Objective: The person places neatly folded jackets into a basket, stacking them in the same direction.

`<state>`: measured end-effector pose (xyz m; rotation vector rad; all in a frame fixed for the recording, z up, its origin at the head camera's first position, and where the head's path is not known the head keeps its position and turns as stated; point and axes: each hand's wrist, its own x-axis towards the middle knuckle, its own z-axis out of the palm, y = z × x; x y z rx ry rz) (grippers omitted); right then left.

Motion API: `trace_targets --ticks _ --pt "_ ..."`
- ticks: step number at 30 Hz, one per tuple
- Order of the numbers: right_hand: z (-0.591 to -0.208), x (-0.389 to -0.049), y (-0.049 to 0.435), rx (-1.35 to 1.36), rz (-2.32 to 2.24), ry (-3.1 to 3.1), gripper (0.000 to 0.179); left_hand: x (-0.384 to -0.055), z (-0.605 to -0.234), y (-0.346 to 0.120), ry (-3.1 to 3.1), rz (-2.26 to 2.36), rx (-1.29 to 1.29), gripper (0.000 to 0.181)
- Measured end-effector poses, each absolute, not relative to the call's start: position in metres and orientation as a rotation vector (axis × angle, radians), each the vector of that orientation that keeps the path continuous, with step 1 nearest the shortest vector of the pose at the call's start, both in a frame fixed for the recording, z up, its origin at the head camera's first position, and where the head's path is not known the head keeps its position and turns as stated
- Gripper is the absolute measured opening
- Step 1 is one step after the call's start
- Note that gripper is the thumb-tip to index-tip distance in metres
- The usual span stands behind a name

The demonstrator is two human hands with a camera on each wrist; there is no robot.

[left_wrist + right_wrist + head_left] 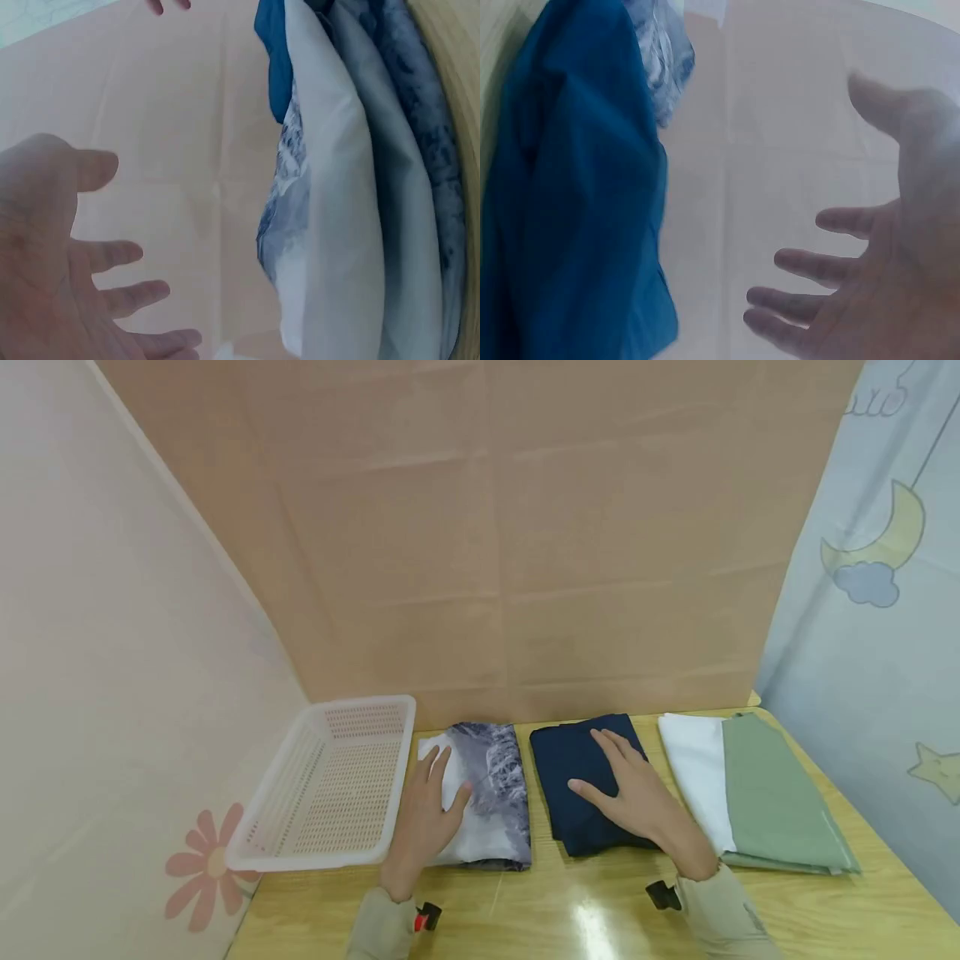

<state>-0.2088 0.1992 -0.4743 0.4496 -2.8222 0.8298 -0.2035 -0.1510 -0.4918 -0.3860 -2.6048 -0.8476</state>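
In the head view, the left hand (pixel 424 814) and right hand (pixel 633 793) are being held over the patterned cloth (pixel 491 793) and navy cloth (pixel 572 752) on the counter (pixel 525 910). In the left wrist view, empty fingers (pixel 120 256) are being spread; in the right, likewise, and even support underneath is seemingly being called for.

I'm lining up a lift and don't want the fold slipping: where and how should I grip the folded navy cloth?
Likely by its left and right edges, fingers sliding under from both sides: the navy cloth lies flat in layers, with table showing along both edges. The right hand hovers open above it; pinching the top might unfold it.
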Motion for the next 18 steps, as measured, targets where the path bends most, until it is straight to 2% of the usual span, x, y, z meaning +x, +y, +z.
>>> trace_targets --ticks 10,18 --pt "-0.487 -0.224 0.176 0.540 1.156 -2.737 0.078 -0.215 -0.503 -0.145 -2.611 -0.862 -0.319 0.066" --pt "-0.497 -0.232 0.143 0.583 1.396 -2.763 0.074 -0.221 -0.514 -0.144 -2.645 -0.985 -0.120 0.063"
